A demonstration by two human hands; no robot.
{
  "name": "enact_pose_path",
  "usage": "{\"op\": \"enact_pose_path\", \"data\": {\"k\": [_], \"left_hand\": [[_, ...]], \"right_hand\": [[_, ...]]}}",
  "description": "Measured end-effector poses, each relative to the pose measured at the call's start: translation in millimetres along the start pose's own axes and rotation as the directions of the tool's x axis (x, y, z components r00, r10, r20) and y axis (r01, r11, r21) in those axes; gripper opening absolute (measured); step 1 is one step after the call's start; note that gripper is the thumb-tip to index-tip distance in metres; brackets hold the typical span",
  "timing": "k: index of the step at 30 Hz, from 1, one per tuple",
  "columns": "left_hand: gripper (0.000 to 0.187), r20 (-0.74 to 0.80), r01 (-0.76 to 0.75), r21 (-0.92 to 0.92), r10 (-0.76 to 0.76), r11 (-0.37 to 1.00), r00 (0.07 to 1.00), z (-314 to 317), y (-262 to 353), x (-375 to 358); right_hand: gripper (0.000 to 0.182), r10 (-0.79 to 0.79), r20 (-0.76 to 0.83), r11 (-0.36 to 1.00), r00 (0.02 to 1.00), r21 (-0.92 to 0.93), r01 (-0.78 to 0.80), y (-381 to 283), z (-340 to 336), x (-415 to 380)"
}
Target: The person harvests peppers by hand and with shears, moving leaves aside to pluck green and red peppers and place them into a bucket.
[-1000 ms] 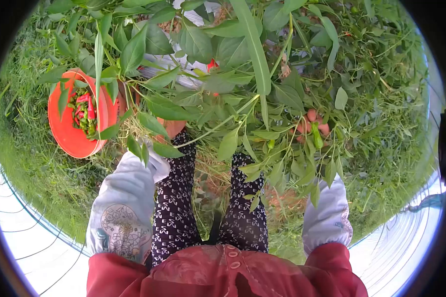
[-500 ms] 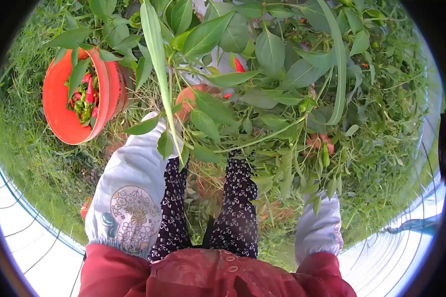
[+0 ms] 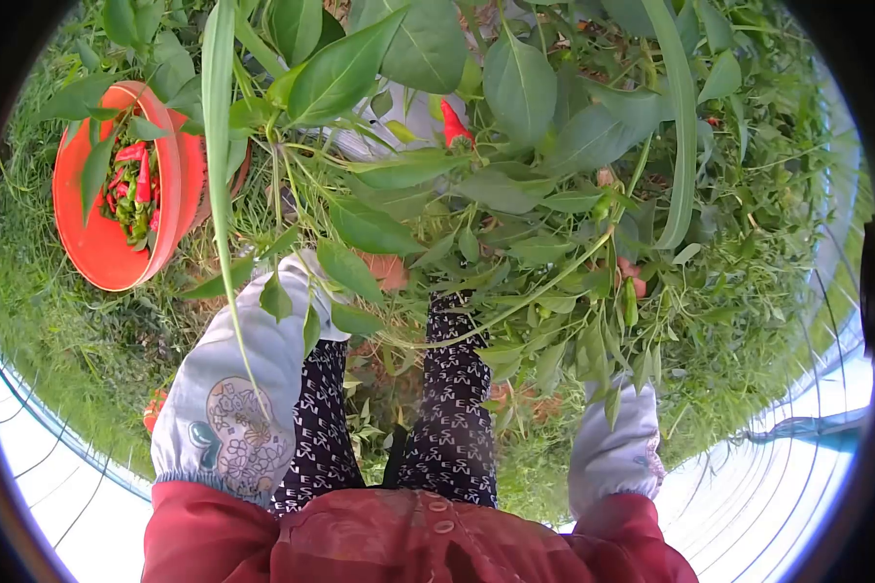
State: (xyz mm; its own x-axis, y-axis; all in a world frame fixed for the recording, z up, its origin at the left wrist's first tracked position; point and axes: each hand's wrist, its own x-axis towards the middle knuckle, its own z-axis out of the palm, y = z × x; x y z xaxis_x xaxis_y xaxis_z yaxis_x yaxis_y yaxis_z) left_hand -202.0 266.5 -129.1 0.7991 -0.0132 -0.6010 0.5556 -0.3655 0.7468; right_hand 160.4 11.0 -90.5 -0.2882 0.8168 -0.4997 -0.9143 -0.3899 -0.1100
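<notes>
Pepper plant leaves [image 3: 360, 225] spread over both of my hands. My left hand [image 3: 384, 270] is low among the stems in the middle, and foliage covers its fingers. Above it, a red chili pepper [image 3: 455, 124] shows between the leaves. On the right side, my right hand [image 3: 632, 275] is partly hidden, its visible fingers curled at the top of a green chili pepper [image 3: 631, 305] that points downward. Pale sleeve covers reach over both forearms, the left one [image 3: 228, 389] printed with a flower pattern.
An orange-red bucket [image 3: 80, 238] lies tilted in the grass on the left, with red and green chili peppers [image 3: 134, 189] inside. Long grass blades [image 3: 219, 126] hang across the view. Pale sheeting [image 3: 749, 505] borders the grass at the lower right.
My left hand has drawn down from beside the stems and is now more hidden. The right hand stays by the green chili pepper. Bucket and nearby leaves appear shifted left in view.
</notes>
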Motion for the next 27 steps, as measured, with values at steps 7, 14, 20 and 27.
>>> {"op": "enact_pose_path", "data": {"k": [7, 14, 20, 27], "left_hand": [[0.028, 0.172, 0.290, -0.622, -0.235, 0.727, 0.957, 10, 58, -43], [0.016, -0.229, 0.070, -0.514, -0.216, 0.855, 0.949, -11, 116, -91], [0.019, -0.177, 0.180, -0.426, -0.277, 0.887, 0.944, -31, 113, -100], [0.016, -0.097, 0.214, -0.518, -0.305, 0.828, 0.947, 18, 74, -144]], "right_hand": [[0.037, -0.061, -0.008, 0.998, 0.998, 0.031, 0.062, 5, 33, 10], [0.039, -0.073, -0.029, 0.997, 0.997, 0.013, 0.073, 10, 53, 16], [0.040, -0.095, -0.039, 0.995, 0.995, 0.002, 0.096, 18, 64, 19], [0.041, -0.129, -0.037, 0.992, 0.991, -0.007, 0.129, 21, 65, 20]]}}
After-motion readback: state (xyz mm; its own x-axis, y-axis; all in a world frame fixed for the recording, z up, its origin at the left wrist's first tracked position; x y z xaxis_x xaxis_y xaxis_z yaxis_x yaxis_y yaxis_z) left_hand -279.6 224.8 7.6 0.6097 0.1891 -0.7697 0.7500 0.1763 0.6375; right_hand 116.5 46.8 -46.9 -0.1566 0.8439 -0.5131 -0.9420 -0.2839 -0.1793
